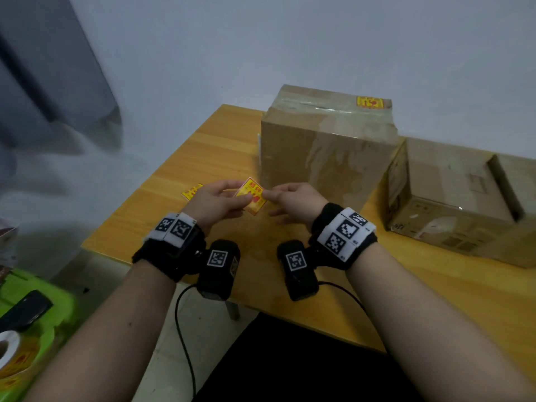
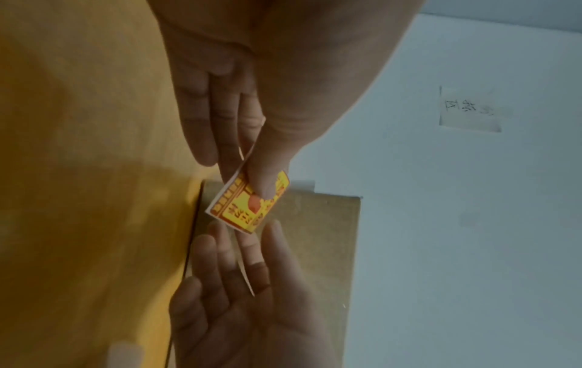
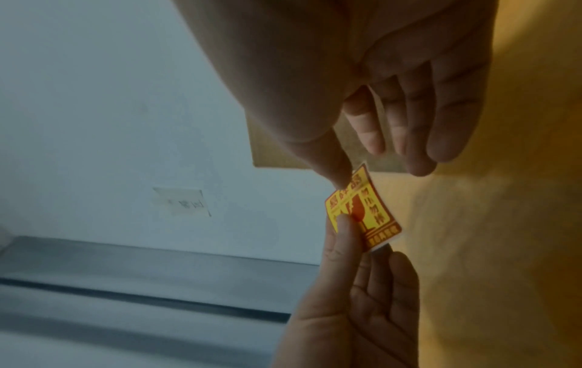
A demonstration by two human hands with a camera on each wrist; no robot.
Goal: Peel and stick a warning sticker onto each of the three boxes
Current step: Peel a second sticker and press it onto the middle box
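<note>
Both hands hold a yellow-and-red warning sticker [image 1: 251, 195] above the wooden table [image 1: 179, 158], just in front of the tall taped cardboard box [image 1: 327, 146]. My left hand [image 1: 232, 196] pinches its lower left side, thumb on the printed face [image 2: 249, 206]. My right hand [image 1: 269, 193] pinches the opposite corner [image 3: 362, 184] between thumb and forefinger. A white backing edge shows along the sticker in the left wrist view. The tall box carries a stuck sticker [image 1: 369, 102] on top. A second sticker [image 1: 191, 191] lies flat on the table, left of my hands.
A lower cardboard box [image 1: 452, 198] stands to the right of the tall one, touching it. Off the table at the lower left sit a sticker roll [image 1: 11, 355] and a dark phone [image 1: 24, 309] on a green stool [image 1: 55, 303]. A white wall backs the table.
</note>
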